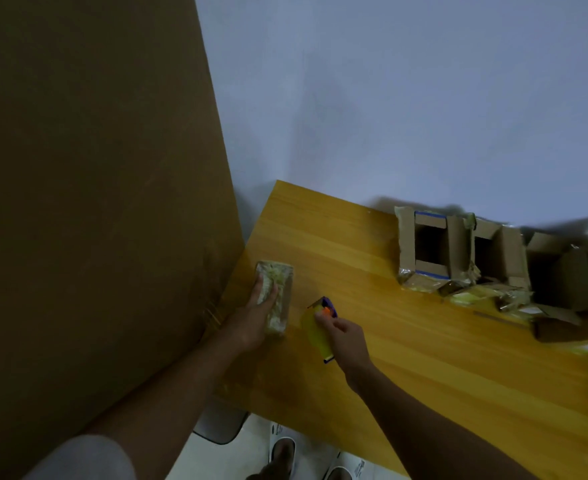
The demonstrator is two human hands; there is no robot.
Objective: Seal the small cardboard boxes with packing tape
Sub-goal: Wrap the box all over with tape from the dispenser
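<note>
Tape covers the small box [275, 296] near the left edge of the yellow wood table [424, 358]; it looks shiny and crinkly. The left hand [256, 315] lies on it with fingers flat. Just to the right, the right hand [346, 341] grips a yellow tape dispenser [315, 329]. Far right, three open boxes [493, 258] sit in a row, flaps up.

no legible text, slipper [358, 469] print too blurred

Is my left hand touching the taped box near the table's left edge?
Touching. The head view shows the left hand resting on the taped box, fingers lying flat across its top.
</note>
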